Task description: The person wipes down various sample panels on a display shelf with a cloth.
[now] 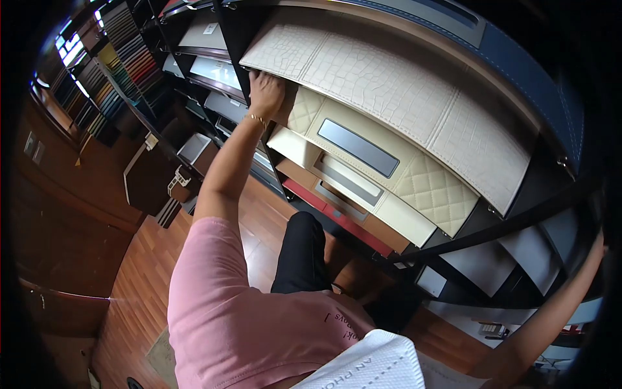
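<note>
My left hand (265, 95), with a bracelet on the wrist, is at the lower left corner of a beige crocodile-textured panel (389, 81). Its fingers are curled at that edge, their tips partly hidden. Just below sits a cream quilted panel (358, 148) with a grey rectangular inset. Further down are a plain cream panel (408, 218), a brown one and a red panel (343, 220), stacked on rack shelves. At the far right edge, my right hand (605, 242) is barely visible beside the dark rack frame, its fingers lost in the dark border.
A blue stitched panel (518, 55) lies above the beige one. More shelves of panels (207, 71) stand at the left, with rows of coloured samples (133, 61) beyond. A dark rack bar (479, 236) crosses at the right. Below are the wooden floor (152, 253) and my legs.
</note>
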`<state>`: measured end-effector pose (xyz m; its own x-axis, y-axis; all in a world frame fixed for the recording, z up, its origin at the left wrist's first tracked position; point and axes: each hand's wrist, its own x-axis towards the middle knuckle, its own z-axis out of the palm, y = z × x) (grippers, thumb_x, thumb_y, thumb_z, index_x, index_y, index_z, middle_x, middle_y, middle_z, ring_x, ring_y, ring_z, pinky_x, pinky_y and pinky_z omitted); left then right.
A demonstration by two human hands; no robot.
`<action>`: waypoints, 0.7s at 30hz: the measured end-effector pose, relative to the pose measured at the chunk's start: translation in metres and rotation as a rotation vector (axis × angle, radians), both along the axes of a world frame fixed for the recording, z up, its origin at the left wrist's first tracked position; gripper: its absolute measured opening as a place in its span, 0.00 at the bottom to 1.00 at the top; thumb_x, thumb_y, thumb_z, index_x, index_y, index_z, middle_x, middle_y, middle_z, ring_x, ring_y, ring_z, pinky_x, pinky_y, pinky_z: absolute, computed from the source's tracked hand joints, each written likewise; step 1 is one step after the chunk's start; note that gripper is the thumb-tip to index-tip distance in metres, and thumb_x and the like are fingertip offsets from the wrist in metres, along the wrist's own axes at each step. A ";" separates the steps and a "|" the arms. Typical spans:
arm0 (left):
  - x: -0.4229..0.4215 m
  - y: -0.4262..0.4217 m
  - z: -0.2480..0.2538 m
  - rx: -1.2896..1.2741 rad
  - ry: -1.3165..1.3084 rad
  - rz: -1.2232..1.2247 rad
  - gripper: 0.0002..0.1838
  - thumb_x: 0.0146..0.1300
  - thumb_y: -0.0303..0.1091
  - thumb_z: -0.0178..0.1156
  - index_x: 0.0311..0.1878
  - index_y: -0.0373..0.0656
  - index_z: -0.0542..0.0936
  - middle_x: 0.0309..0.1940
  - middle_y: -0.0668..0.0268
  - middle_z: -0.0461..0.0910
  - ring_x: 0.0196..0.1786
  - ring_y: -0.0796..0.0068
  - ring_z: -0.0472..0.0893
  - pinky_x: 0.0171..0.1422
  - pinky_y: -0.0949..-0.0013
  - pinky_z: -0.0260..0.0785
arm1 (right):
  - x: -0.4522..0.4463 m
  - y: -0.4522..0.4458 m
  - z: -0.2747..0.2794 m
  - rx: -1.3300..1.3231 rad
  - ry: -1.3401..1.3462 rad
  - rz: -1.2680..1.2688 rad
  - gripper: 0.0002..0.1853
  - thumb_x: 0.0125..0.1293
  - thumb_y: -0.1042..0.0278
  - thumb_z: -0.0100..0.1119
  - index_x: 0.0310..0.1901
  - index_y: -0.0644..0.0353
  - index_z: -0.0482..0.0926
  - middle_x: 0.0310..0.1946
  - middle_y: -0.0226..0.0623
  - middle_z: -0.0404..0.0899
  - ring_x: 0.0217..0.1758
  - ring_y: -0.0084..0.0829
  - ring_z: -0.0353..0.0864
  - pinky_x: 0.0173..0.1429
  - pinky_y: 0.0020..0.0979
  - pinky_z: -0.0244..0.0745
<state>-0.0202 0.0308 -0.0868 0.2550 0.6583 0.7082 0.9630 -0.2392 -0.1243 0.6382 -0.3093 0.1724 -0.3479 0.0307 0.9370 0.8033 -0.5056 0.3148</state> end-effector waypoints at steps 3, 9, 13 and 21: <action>-0.002 0.044 -0.007 0.105 -0.137 -0.144 0.22 0.65 0.37 0.49 0.61 0.42 0.74 0.63 0.56 0.71 0.68 0.56 0.67 0.70 0.58 0.60 | -0.014 0.001 0.002 -0.013 -0.020 0.033 0.36 0.65 0.38 0.52 0.56 0.68 0.70 0.51 0.54 0.71 0.55 0.54 0.70 0.60 0.50 0.62; 0.011 0.097 0.017 0.042 -0.348 -0.455 0.25 0.67 0.40 0.49 0.65 0.42 0.70 0.66 0.56 0.68 0.69 0.55 0.66 0.73 0.58 0.56 | -0.042 -0.002 0.013 -0.049 -0.132 0.172 0.37 0.65 0.36 0.50 0.57 0.68 0.70 0.52 0.54 0.71 0.55 0.54 0.70 0.61 0.50 0.62; 0.016 0.104 0.022 0.058 -0.323 -0.423 0.26 0.65 0.40 0.50 0.65 0.43 0.70 0.65 0.55 0.69 0.68 0.54 0.66 0.73 0.57 0.55 | -0.054 -0.004 0.015 -0.065 -0.150 0.198 0.38 0.65 0.35 0.49 0.57 0.68 0.70 0.53 0.54 0.71 0.56 0.54 0.69 0.61 0.50 0.62; -0.022 0.048 -0.008 0.165 -0.149 -0.313 0.19 0.66 0.37 0.48 0.57 0.41 0.76 0.57 0.55 0.76 0.66 0.53 0.68 0.74 0.55 0.52 | -0.066 -0.002 0.017 -0.060 -0.193 0.267 0.39 0.66 0.33 0.47 0.58 0.68 0.69 0.53 0.54 0.70 0.57 0.54 0.69 0.62 0.51 0.61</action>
<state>-0.0419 0.0790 -0.0949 0.3117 0.4391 0.8426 0.8568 -0.5132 -0.0496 0.5725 -0.3112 0.1896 -0.5218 -0.0321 0.8525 0.8276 -0.2612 0.4968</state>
